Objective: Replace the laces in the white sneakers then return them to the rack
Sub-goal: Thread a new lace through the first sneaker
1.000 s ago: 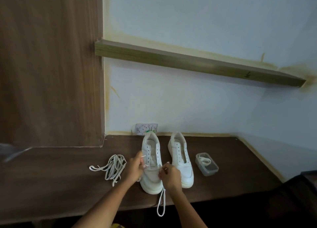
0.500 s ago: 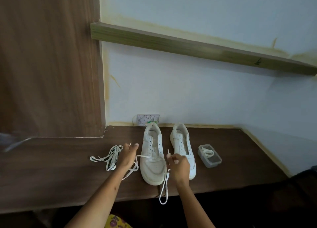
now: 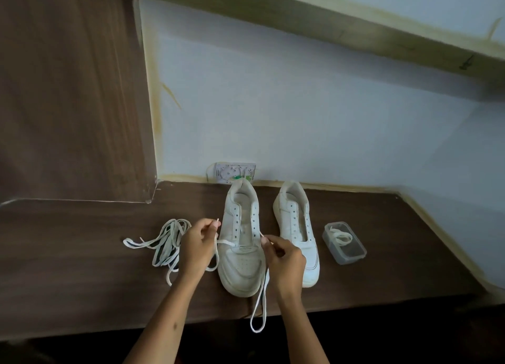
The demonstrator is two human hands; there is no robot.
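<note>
Both hands have lifted apart since a second ago, left hand (image 3: 198, 244) and right hand (image 3: 284, 254) each pinching an end of the new lace (image 3: 258, 309) at frame centre, evening it across the left sneaker (image 3: 241, 243)'s bottom eyelets; lacing barely begun.

Both bare forearms reached forward from the bottom edge, converging slightly. The left hand (image 3: 197, 247) was raised with fingers curled, thumb and forefinger pinching a lace (image 3: 224, 242) tip. The right hand (image 3: 284, 257), knuckles up, pinched the other end, though its fingertips were probably tucked partly out of sight.
</note>
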